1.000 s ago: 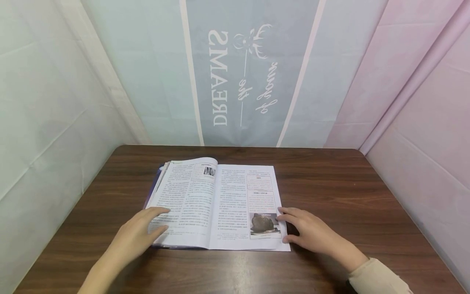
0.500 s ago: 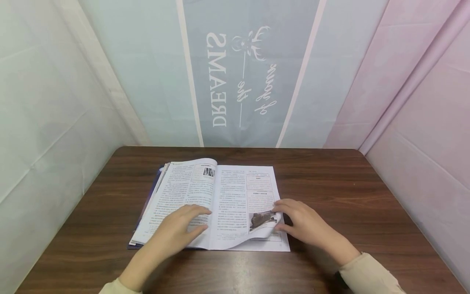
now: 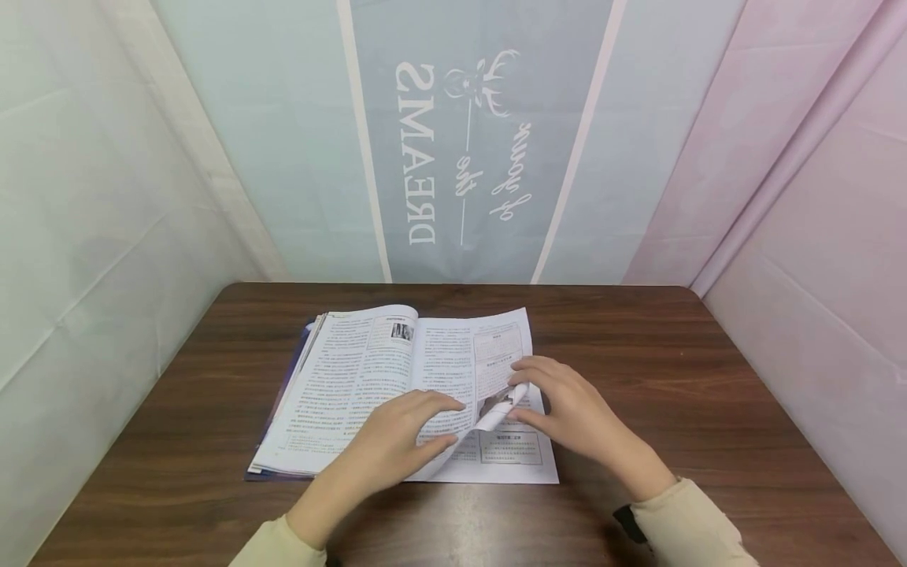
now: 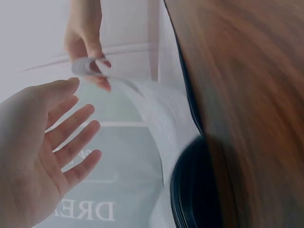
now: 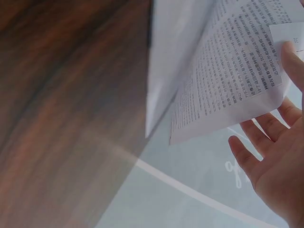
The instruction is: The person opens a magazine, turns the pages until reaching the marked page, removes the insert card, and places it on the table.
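Observation:
An open magazine (image 3: 340, 370) lies on the wooden table, its printed pages spread to both sides of the fold. My right hand (image 3: 570, 405) pinches the outer edge of a right-hand page (image 3: 499, 346) between thumb and fingers; that page is lifted and curls inward at its lower corner. In the right wrist view the raised page (image 5: 228, 66) bends up, with the thumb on its near face and fingers behind. My left hand (image 3: 393, 437) hovers over the lower middle of the magazine, fingers apart and nothing between them, as the left wrist view also shows.
Beneath the raised page another printed page (image 3: 517, 465) shows. The brown table (image 3: 673, 378) has its far edge against a hanging cloth (image 3: 305, 157) with mirrored lettering. Pale cloth walls stand at left and right.
My right hand has taken the page's lower right corner, lifted it and drawn it leftward and up. My left hand has moved right from the magazine's left edge to past the fold.

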Action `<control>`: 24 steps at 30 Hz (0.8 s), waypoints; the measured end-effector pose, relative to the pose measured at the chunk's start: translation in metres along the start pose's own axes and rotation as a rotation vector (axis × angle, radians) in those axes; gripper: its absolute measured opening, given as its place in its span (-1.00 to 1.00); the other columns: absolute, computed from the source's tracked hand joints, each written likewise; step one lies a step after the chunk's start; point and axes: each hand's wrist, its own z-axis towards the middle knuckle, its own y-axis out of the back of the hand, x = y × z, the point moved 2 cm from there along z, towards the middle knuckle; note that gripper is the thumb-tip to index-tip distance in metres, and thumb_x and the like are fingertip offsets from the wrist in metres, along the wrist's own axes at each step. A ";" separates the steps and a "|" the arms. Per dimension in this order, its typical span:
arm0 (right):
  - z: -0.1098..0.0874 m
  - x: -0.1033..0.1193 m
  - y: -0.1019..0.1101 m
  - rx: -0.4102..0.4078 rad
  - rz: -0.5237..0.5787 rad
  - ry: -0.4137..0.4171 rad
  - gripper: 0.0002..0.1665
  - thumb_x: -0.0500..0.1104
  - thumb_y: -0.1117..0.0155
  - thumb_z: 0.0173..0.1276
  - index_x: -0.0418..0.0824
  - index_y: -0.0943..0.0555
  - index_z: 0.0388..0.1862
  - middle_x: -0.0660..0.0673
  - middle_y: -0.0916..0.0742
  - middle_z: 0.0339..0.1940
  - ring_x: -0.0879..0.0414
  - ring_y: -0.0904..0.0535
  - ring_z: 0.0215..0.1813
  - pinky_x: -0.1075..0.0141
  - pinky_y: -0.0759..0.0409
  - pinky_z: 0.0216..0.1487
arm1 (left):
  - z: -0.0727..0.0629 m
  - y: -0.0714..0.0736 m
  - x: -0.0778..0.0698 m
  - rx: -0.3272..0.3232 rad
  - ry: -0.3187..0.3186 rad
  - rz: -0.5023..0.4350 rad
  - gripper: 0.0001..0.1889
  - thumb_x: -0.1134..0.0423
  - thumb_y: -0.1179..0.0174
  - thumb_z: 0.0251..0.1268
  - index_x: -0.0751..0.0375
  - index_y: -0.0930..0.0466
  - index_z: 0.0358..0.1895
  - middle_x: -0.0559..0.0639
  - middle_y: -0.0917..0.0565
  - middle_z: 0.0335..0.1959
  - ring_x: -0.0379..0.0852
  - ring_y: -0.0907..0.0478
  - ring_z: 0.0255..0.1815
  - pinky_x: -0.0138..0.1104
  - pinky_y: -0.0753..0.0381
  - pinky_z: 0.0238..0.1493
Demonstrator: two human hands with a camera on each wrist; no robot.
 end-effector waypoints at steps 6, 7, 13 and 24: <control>0.010 0.012 0.003 -0.032 0.016 0.019 -0.51 0.04 -0.60 0.07 -0.10 -0.66 -0.07 -0.06 -0.66 0.18 -0.04 -0.51 0.29 -0.04 -0.47 0.28 | 0.009 -0.003 -0.010 -0.043 -0.060 -0.037 -0.60 0.14 -0.40 0.23 0.01 -0.61 0.14 -0.17 -0.67 0.07 -0.20 -0.60 0.11 -0.25 -0.61 0.11; 0.011 0.014 0.004 -0.037 0.017 0.022 -0.52 0.05 -0.60 0.08 -0.10 -0.66 -0.07 -0.06 -0.66 0.18 -0.05 -0.50 0.30 -0.05 -0.47 0.29 | 0.010 -0.004 -0.011 -0.056 -0.076 -0.041 -0.60 0.16 -0.40 0.23 0.01 -0.61 0.14 -0.17 -0.68 0.06 -0.20 -0.60 0.10 -0.25 -0.62 0.10; 0.016 0.022 0.006 -0.071 0.031 0.042 -0.51 0.06 -0.58 0.10 -0.09 -0.65 -0.04 -0.06 -0.65 0.20 -0.04 -0.48 0.31 -0.07 -0.46 0.29 | 0.012 -0.004 -0.013 -0.129 -0.122 -0.047 -0.66 0.18 -0.30 0.34 0.00 -0.60 0.16 -0.18 -0.69 0.06 -0.20 -0.62 0.07 -0.28 -0.63 0.07; 0.018 0.032 0.009 -0.145 0.111 0.076 -0.32 -0.04 -0.57 0.13 -0.10 -0.57 0.24 -0.02 -0.55 0.36 -0.04 -0.40 0.40 -0.07 -0.40 0.34 | 0.007 0.002 -0.002 -0.200 -0.045 0.007 -0.68 0.26 -0.25 0.38 0.02 -0.63 0.17 -0.13 -0.71 0.01 -0.17 -0.65 0.01 -0.27 -0.66 -0.01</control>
